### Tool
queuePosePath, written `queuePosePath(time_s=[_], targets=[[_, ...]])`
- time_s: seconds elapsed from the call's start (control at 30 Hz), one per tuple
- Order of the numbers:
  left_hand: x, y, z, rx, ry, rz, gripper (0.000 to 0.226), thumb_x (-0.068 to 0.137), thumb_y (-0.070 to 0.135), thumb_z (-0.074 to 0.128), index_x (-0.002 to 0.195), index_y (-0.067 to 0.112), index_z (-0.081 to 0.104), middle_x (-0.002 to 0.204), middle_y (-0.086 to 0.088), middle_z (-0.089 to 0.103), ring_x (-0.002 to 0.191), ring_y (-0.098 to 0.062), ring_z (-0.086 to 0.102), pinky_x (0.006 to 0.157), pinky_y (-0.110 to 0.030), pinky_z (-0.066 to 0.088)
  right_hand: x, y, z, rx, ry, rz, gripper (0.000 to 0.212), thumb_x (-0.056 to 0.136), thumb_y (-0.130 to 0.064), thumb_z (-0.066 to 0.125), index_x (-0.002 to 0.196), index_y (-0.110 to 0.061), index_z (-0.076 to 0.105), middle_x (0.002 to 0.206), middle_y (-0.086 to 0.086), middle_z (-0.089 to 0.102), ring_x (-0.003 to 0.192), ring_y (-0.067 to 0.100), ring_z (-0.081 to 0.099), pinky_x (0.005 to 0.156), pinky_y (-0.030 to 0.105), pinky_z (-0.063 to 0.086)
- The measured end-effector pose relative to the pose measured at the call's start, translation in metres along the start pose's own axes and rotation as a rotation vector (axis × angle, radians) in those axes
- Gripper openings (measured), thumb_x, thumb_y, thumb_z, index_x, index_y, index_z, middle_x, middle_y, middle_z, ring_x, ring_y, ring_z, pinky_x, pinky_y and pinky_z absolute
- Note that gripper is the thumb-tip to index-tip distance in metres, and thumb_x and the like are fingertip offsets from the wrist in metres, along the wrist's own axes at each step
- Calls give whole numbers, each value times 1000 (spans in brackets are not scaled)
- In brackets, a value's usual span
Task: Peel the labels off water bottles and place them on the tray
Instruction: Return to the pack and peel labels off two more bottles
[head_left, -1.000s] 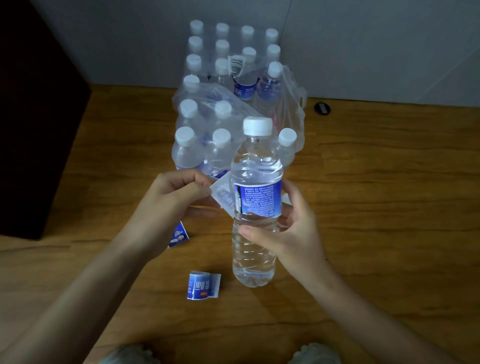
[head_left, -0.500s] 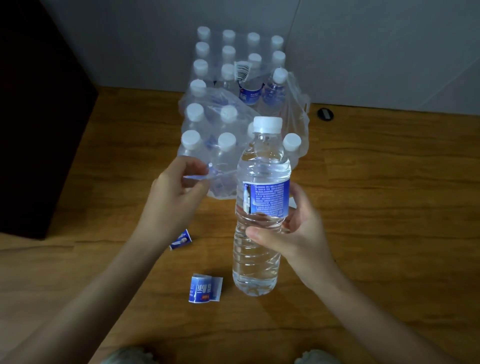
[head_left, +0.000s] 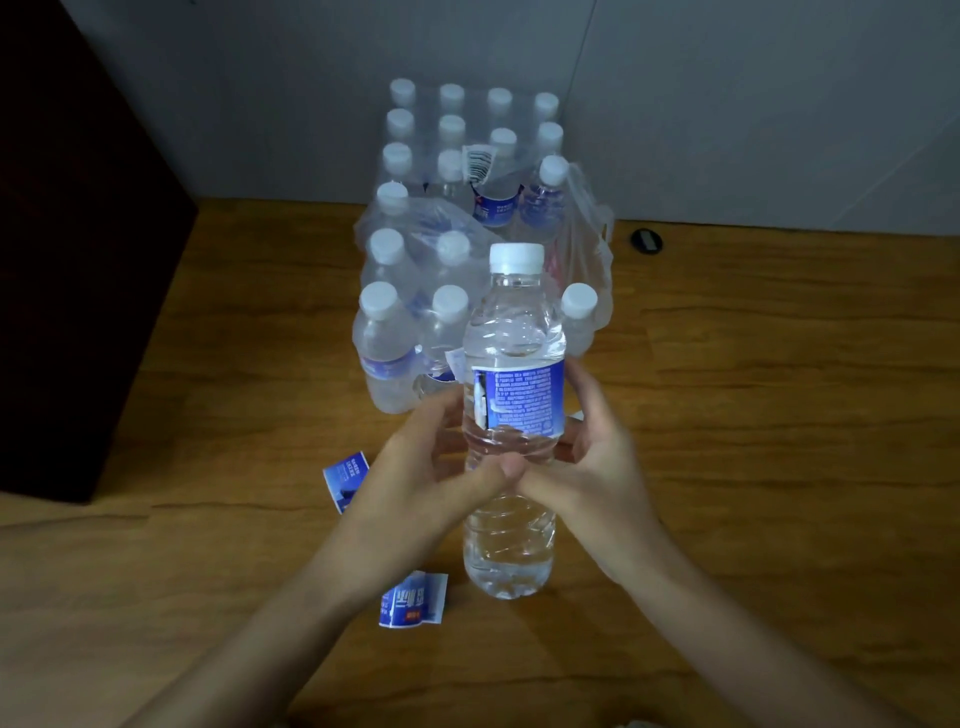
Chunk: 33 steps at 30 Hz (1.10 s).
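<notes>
Fingers of both hands wrap the middle of the clear plastic water bottle with the white screw cap (head_left: 511, 415), and as I read it from my seat the grip is a shared clamp, not yet a peel. My left hand (head_left: 421, 467) comes in from the near left, thumb lying across the front of the bottle just under the label; my right hand (head_left: 587, 457) mirrors it from the near right, fingers curled round the far side, the two thumbs touching. The bottle stands upright, long axis vertical, held above the wooden floor (head_left: 753, 415).

The blue printed label band (head_left: 524, 402) sits just above both thumbs, its loose edge showing pale on the left side, nearer my left fingertips. I judge the left hand should take that edge and pull leftward while the right steadies.

Two peeled blue labels lie on the floor: one to the near left (head_left: 345, 475), one near the base (head_left: 413, 603). Behind stands the shrink-wrapped pack of bottles (head_left: 415, 312). I see no tray.
</notes>
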<state>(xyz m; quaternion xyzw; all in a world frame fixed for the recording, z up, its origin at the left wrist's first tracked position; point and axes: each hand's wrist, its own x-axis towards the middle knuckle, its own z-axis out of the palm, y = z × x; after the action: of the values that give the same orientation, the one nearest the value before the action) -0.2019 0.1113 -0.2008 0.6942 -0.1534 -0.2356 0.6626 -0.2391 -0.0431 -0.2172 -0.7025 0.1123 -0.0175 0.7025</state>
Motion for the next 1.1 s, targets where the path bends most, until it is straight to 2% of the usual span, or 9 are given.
queuePosePath(time_s=[0.13,0.27,0.4,0.47,0.57,0.7,0.83,1.0,1.1], targets=[[6,0,-2,-220,-118,-29,41,81,16,66,121,9,59,112,-5,72,102,-19,68,79,-19,52,-2,-2,1,-76,-56,39,113,51,-33,88,144,-43,25,104,0,73,97,15,71,85,37,56],[7,-5,-7,-295,-58,-63,48,72,21,74,116,6,63,108,-13,72,100,-28,69,78,-26,54,-4,-8,3,-113,-135,81,116,51,-36,89,145,-47,21,116,-4,68,109,13,65,94,43,51],[8,-4,-16,-317,14,-71,45,66,24,77,108,10,68,103,-13,74,95,-29,71,74,-28,55,-8,-10,7,93,-163,166,105,60,-35,84,145,-45,24,129,-4,62,117,12,60,96,37,49],[9,-2,-19,-271,34,-56,44,64,22,82,105,13,69,100,-8,75,92,-23,72,71,-24,55,-8,-12,10,210,-145,212,95,67,-35,79,145,-40,27,126,-3,65,116,12,61,98,37,45],[8,1,-21,-218,50,-44,38,66,18,79,103,15,69,97,-5,76,88,-20,73,69,-21,55,-6,-16,11,312,-57,229,73,75,-29,73,138,-36,39,116,-6,70,109,10,65,93,36,42],[5,-3,-21,-163,82,-90,43,62,24,81,102,17,68,94,-4,76,84,-21,73,65,-23,56,-3,-24,9,301,100,157,58,73,-21,74,128,-26,55,111,-6,72,103,10,67,77,24,53],[4,-9,-20,-124,124,-120,46,59,30,85,101,21,69,95,-2,76,85,-21,73,66,-26,57,0,-23,10,299,211,153,44,84,-3,67,122,-23,59,96,-2,75,87,11,71,63,19,54],[5,-11,-22,-106,161,-99,42,59,34,83,97,25,70,94,2,76,83,-15,73,62,-19,55,-1,-22,13,246,323,92,31,86,2,64,105,-22,67,73,-6,68,69,8,67,62,21,55],[6,-14,-25,-76,238,-111,50,55,41,87,98,24,69,92,4,76,82,-14,73,61,-20,55,-4,-26,12,210,379,-47,33,86,6,63,98,-25,69,74,-8,67,73,6,66,64,18,53]])
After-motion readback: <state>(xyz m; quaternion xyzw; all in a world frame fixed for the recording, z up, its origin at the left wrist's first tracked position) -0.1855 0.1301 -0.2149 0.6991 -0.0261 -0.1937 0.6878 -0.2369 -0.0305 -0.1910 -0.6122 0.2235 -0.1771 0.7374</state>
